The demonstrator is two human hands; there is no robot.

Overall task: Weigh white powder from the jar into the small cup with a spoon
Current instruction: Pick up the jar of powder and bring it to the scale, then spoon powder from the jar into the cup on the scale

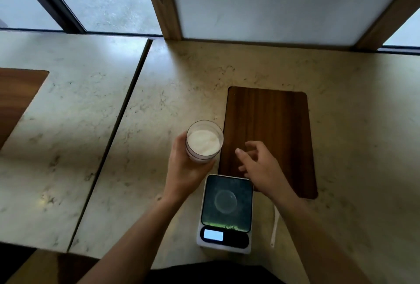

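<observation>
My left hand (185,173) grips a clear jar (204,141) with no lid on it, holding it by its lower wall; white powder fills it near the top. It is just left of a dark wooden board (270,129). My right hand (256,165) hovers over the board's near end, fingers spread, holding nothing. A digital scale (226,213) lies in front of me with a small clear cup (225,202) standing on its dark platform; its display is lit. A white spoon (274,229) lies to the right of the scale, partly hidden by my right forearm.
The pale marble counter (159,106) has a dark seam (118,124) running diagonally on the left. Another wooden board (16,99) sits at the far left. A wood-framed panel (272,4) and a window stand along the back edge.
</observation>
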